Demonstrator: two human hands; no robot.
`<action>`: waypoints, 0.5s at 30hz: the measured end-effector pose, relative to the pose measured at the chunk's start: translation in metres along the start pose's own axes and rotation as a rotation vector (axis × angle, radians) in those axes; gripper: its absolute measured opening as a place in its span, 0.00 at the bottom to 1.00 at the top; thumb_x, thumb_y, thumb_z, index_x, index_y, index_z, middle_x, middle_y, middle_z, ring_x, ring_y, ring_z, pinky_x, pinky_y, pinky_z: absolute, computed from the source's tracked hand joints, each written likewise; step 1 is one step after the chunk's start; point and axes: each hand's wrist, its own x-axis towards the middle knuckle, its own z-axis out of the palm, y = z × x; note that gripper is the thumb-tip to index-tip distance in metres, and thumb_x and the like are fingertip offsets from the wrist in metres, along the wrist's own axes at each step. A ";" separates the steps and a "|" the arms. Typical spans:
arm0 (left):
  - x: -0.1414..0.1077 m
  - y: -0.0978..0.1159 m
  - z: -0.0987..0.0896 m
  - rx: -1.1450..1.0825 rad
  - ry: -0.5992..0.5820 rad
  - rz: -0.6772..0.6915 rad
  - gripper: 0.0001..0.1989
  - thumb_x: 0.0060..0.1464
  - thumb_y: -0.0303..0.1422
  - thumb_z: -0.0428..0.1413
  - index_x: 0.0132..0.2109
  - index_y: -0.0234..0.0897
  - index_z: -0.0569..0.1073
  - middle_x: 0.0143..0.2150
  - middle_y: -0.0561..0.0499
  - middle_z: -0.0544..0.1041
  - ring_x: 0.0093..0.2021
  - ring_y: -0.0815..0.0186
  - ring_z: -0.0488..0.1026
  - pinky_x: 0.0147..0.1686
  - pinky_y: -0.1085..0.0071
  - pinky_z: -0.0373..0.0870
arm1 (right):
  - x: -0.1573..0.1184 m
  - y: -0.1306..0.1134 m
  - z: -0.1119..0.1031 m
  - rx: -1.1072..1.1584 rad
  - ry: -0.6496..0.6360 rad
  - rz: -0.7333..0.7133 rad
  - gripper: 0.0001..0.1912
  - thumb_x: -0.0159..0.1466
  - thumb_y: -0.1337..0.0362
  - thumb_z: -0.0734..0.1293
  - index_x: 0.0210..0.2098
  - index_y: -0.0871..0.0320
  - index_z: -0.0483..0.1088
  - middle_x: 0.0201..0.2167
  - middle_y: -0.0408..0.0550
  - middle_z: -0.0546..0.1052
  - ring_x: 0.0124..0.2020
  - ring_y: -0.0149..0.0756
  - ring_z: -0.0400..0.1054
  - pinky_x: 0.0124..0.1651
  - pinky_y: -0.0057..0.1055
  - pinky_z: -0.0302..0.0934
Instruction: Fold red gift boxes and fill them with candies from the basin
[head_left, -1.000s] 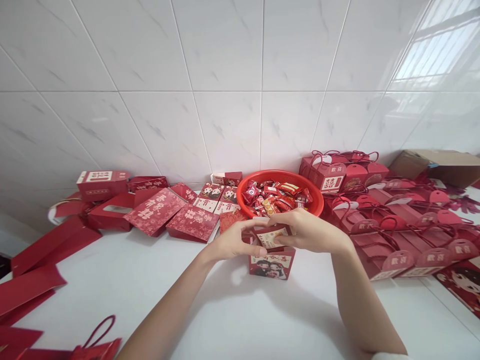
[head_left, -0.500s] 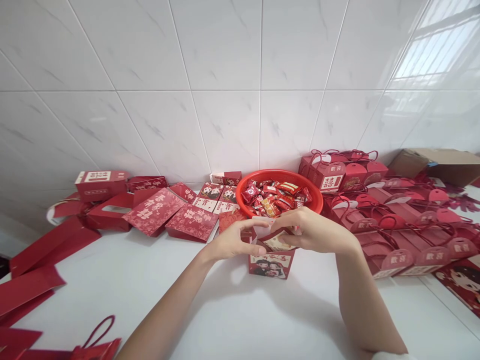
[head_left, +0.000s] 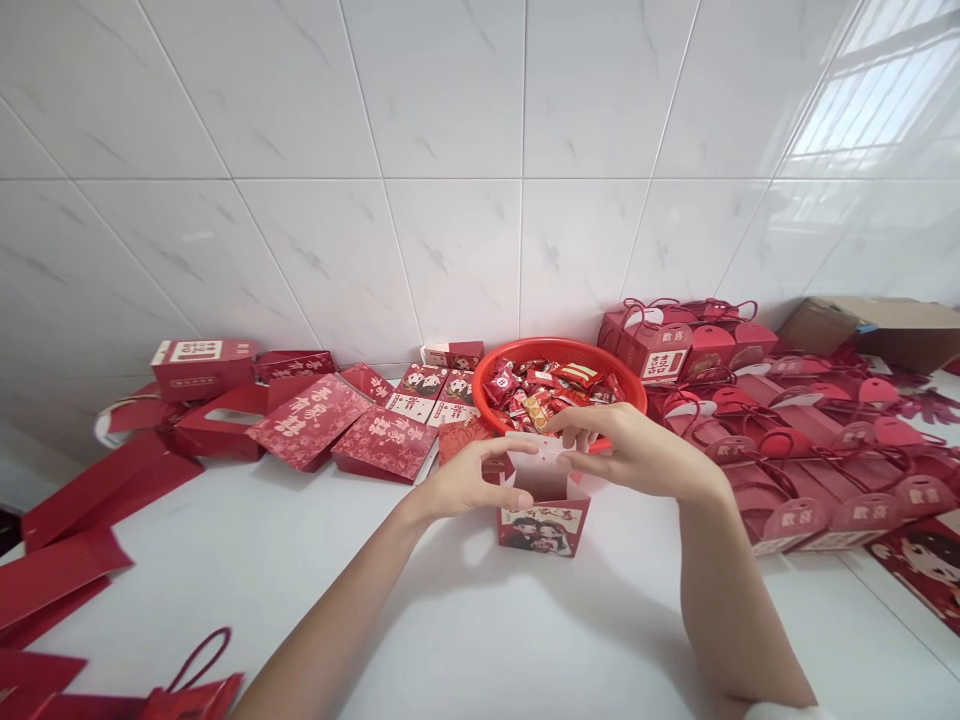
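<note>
A small red box with a printed couple stands upright, its top flaps up and its mouth uncovered. My left hand grips its left side, thumb in front and fingers behind. Over the box's right rear edge is my right hand, fingers curled and apart, with nothing visible in them. Behind both hands sits a red plastic basket of wrapped candies.
Folded red boxes and cards lie along the wall at left. Rows of closed red boxes with cord handles fill the right side. A cardboard box is at the far right rear.
My right hand has lifted slightly and moved right, out of the box's mouth. The patterned item that showed at the mouth is out of sight. My left hand has stayed in place.
</note>
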 end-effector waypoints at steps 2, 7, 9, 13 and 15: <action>0.000 0.000 0.000 0.001 0.003 0.000 0.29 0.43 0.39 0.70 0.55 0.43 0.77 0.64 0.47 0.71 0.61 0.52 0.68 0.59 0.61 0.64 | -0.003 0.003 -0.004 0.013 0.041 0.015 0.11 0.67 0.60 0.65 0.46 0.57 0.74 0.36 0.49 0.80 0.35 0.38 0.74 0.38 0.32 0.65; -0.003 -0.002 0.000 0.050 -0.014 0.017 0.27 0.47 0.43 0.68 0.54 0.41 0.77 0.60 0.47 0.75 0.58 0.52 0.70 0.54 0.62 0.68 | -0.010 0.015 -0.016 -0.010 0.167 0.101 0.11 0.66 0.59 0.64 0.43 0.56 0.74 0.35 0.48 0.81 0.34 0.40 0.75 0.38 0.33 0.67; -0.003 -0.004 0.001 0.071 -0.016 0.030 0.25 0.48 0.43 0.67 0.53 0.41 0.77 0.58 0.47 0.76 0.57 0.52 0.71 0.53 0.62 0.68 | -0.012 0.021 -0.019 -0.031 0.204 0.131 0.12 0.66 0.57 0.65 0.43 0.56 0.74 0.35 0.49 0.81 0.35 0.41 0.75 0.38 0.34 0.68; -0.001 -0.003 0.006 0.178 0.055 0.131 0.19 0.51 0.43 0.66 0.48 0.42 0.80 0.56 0.45 0.76 0.56 0.54 0.72 0.56 0.61 0.67 | -0.015 0.028 -0.022 -0.031 0.244 0.143 0.16 0.67 0.53 0.64 0.45 0.56 0.75 0.39 0.51 0.81 0.36 0.42 0.75 0.39 0.35 0.69; -0.002 0.003 0.009 0.236 0.192 0.223 0.14 0.53 0.44 0.64 0.44 0.42 0.81 0.55 0.46 0.76 0.55 0.56 0.72 0.56 0.62 0.67 | -0.016 0.030 -0.024 -0.017 0.250 0.155 0.16 0.66 0.53 0.65 0.46 0.56 0.75 0.39 0.50 0.81 0.36 0.42 0.75 0.40 0.35 0.69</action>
